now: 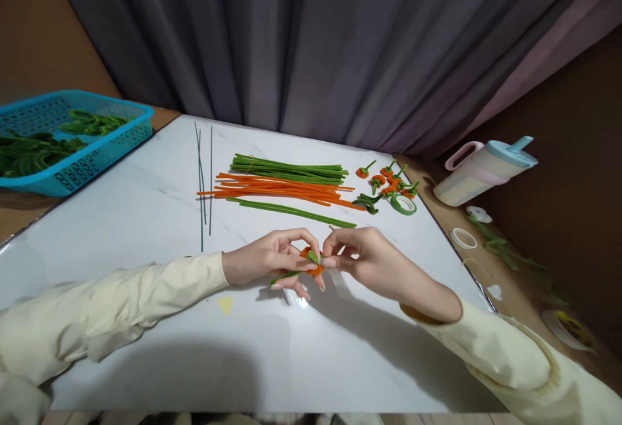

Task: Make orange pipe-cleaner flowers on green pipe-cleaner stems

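Observation:
Between the fingers of my left hand [265, 258] is a small orange pipe-cleaner pumpkin [317, 271] with a green leaf piece [312, 256] on top. A green pipe-cleaner end [284, 276] sticks out to its left, under the same hand. My right hand [372, 258] meets it from the other side, thumb and forefinger pinched at the pumpkin's green part; the fingertips hide exactly what they grip. Just beyond the hands lie loose green pipe cleaners [291, 210], then orange pipe cleaners [276, 186] and a banded green bundle [289, 167].
Several finished orange pumpkins [378, 181] and a green tape roll [403, 204] sit at the back right. Dark thin wires [210, 179] lie left. A blue basket [109, 153] holds green leaves. A tumbler [473, 172] and white tape roll [463, 238] stand beyond the board's right edge.

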The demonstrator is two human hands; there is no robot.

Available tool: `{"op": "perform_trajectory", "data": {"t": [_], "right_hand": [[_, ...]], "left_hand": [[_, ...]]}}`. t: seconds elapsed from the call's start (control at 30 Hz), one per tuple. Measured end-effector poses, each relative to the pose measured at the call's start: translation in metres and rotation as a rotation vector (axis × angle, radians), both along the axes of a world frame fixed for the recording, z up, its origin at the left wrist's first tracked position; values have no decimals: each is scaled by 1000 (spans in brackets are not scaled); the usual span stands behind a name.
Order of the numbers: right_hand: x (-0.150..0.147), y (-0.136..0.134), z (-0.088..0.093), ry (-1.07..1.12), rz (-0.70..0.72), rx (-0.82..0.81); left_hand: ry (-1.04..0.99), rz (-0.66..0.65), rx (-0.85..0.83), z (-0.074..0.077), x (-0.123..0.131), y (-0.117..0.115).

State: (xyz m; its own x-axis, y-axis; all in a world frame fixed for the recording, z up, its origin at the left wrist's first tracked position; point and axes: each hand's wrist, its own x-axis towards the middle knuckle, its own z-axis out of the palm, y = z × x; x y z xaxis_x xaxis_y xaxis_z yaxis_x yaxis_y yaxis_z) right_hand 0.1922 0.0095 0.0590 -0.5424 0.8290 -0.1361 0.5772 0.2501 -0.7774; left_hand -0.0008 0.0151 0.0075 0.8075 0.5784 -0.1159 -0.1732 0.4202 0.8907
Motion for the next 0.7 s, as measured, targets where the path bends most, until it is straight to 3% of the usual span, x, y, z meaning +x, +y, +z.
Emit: {"op": "perform_trajectory", "data": {"t": [0.1,0.17,0.5,0.7], "right_hand": [[1,8,2,125,-19,-496],[1,10,1,176,-34,-591],[-4,3,-2,220,-81,-556],[-8,0,0,140,-115,-359]], "left_hand": [[34,22,59,0,2,-4],[69,52,115,-1,4,-6],[422,225,480,4,8,-16],[525,261,500,8,10,-20]]}}
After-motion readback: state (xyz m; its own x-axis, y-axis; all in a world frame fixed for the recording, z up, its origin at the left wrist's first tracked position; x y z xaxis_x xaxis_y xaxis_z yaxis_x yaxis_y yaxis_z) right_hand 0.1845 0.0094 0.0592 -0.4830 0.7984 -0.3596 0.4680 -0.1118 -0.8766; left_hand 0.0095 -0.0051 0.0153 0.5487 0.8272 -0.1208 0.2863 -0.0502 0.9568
